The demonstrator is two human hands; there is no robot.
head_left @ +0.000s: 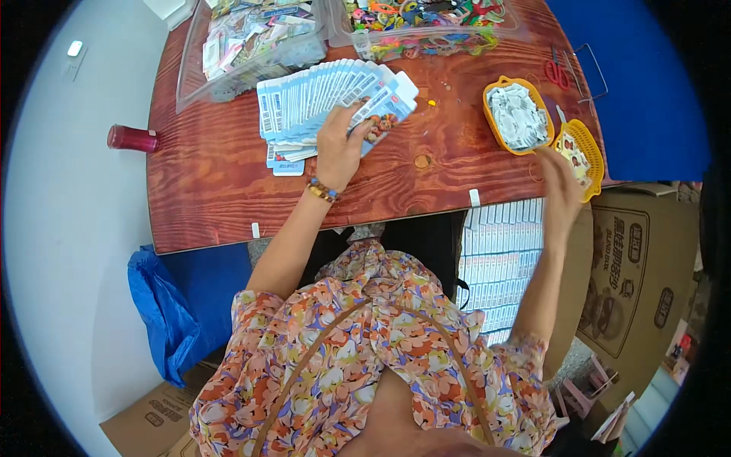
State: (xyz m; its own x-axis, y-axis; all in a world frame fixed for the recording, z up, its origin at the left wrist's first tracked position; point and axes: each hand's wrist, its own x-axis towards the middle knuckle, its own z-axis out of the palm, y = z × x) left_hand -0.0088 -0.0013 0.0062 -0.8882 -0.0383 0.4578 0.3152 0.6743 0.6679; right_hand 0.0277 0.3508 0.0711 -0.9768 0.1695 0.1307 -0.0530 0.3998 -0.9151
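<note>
A fanned row of flat light-blue and white printed cartons lies on the left half of the table. My left hand, with a beaded bracelet at its wrist, is closed on the front carton at the right end of the fan, thumb on its printed picture. My right hand hovers beside two yellow baskets, its fingers blurred and partly hidden. Small white packets fill the left basket. Cream-coloured printed pieces lie in the right basket.
Clear plastic bins of packets and colourful small items stand at the back. Red-handled scissors lie at the back right, a dark red cylinder at the left edge. Below right, a box of stacked cartons stands beside brown cardboard.
</note>
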